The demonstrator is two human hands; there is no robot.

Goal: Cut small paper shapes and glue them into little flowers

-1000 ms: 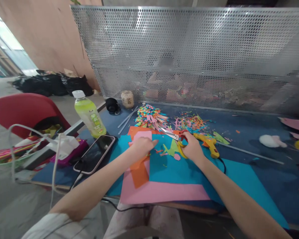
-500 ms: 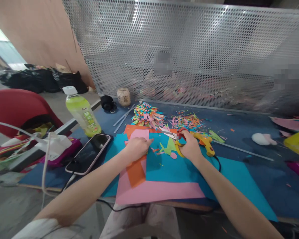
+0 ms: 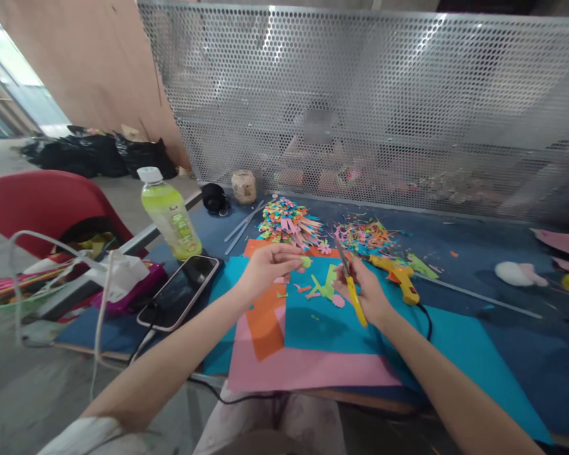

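Note:
Pinched in the fingertips of my left hand [image 3: 271, 268] is a small light-green paper piece [image 3: 306, 261], raised over the stacked sheets. My right hand [image 3: 366, 292] is closed around yellow-handled scissors [image 3: 353, 292], their blades pointing up and away from me. Between and below my hands lies a blue sheet [image 3: 332, 332] with green scraps [image 3: 329, 283] and a small pink scalloped piece [image 3: 338, 301] on it. Under and beside it are an orange sheet [image 3: 263, 332] and a pink sheet [image 3: 313, 370]. A yellow glue gun [image 3: 398, 276] rests just right of my right hand.
Behind the sheets sit a pile of fringed coloured paper [image 3: 289, 221] and loose shreds [image 3: 367, 235]. To the left are a phone [image 3: 180, 292], a green drink bottle [image 3: 171, 218] and a tissue pack [image 3: 128, 287]. A perforated metal panel [image 3: 360, 114] borders the table's back.
My left hand has lifted from the paper and now holds the small green piece. The scissors have turned in my right hand, from pointing left to pointing upward. The view shifted slightly.

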